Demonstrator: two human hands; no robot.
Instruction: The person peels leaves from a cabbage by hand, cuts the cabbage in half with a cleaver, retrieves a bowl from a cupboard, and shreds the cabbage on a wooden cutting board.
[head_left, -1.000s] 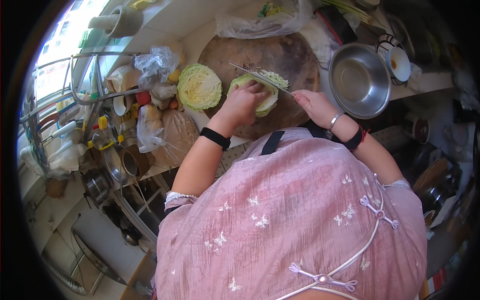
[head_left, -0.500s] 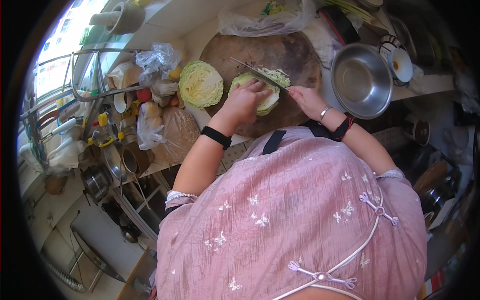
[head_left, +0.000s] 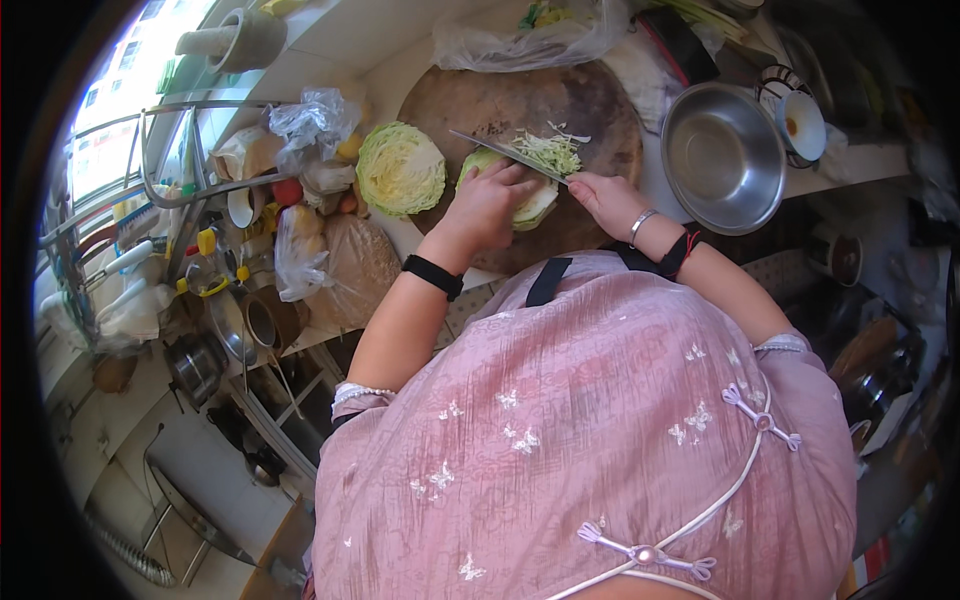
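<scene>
A half cabbage [head_left: 528, 207] lies on the round wooden cutting board [head_left: 450, 100], pinned down by my left hand [head_left: 487, 205], whose fingers curl over its top. My right hand [head_left: 606, 203] grips the handle of a kitchen knife [head_left: 510, 155]. The blade slants across the cabbage just beyond my left fingertips, its tip pointing to the far left. Fine cabbage shreds [head_left: 550, 150] are heaped on the far side of the blade. Another cabbage half [head_left: 401, 168] rests at the board's left edge, cut face up.
A steel bowl [head_left: 723, 160] stands right of the board, with an enamel mug [head_left: 800, 128] beyond it. A clear plastic bag [head_left: 530, 45] lies along the far edge. Bagged food [head_left: 352, 270] and a metal rack [head_left: 200, 190] crowd the left.
The knife and my right hand have shifted slightly left and toward me. More loose shreds show beyond the blade. My left hand stays on the cabbage.
</scene>
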